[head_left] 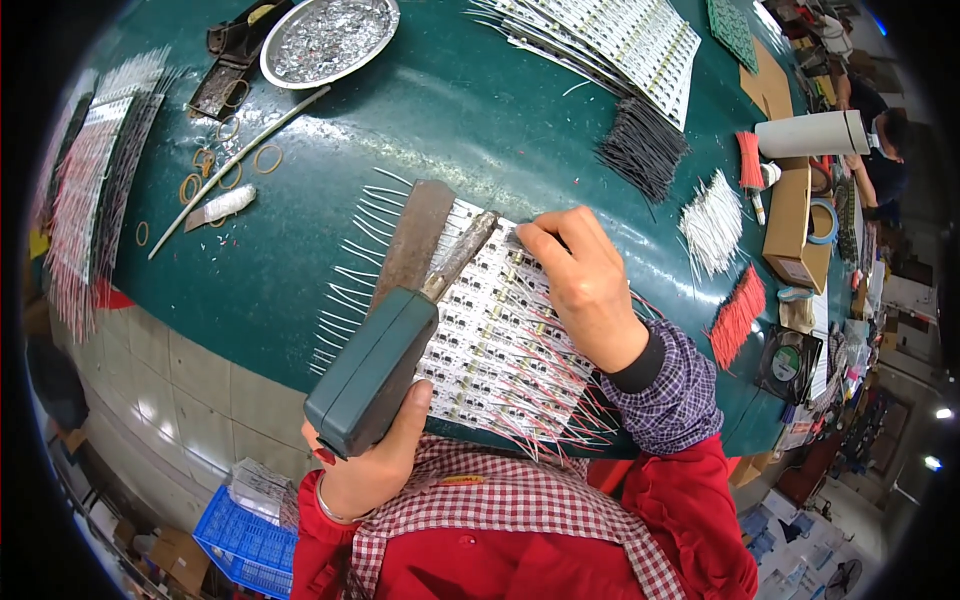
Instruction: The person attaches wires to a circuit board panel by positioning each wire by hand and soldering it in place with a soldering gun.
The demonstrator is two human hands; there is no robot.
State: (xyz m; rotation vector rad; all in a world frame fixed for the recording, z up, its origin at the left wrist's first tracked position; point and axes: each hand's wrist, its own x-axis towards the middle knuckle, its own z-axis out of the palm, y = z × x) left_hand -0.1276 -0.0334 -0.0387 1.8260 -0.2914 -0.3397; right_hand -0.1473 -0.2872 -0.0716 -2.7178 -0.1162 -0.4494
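My left hand (375,465) is wrapped round the dark green body of a soldering gun (375,370). The gun's worn metal tip (465,255) reaches up over a white panel of small circuit boards (485,340). At the panel's top right edge my right hand (585,285) is closed in a pinch close to that tip; what sits between its fingers is too small to make out. White wires (345,290) stick out along the panel's left side, and red and white wires (550,395) cover its lower right. A flat, brownish metal bar (415,235) lies across the panel's left part.
Beyond the panel are stacked board panels (620,45) and bundles of black wires (645,150), white wires (712,222) and red wires (738,318). A metal bowl of scraps (330,42), a thin stick (240,170) and wired panels (95,190) lie left. A person (875,140) works far right.
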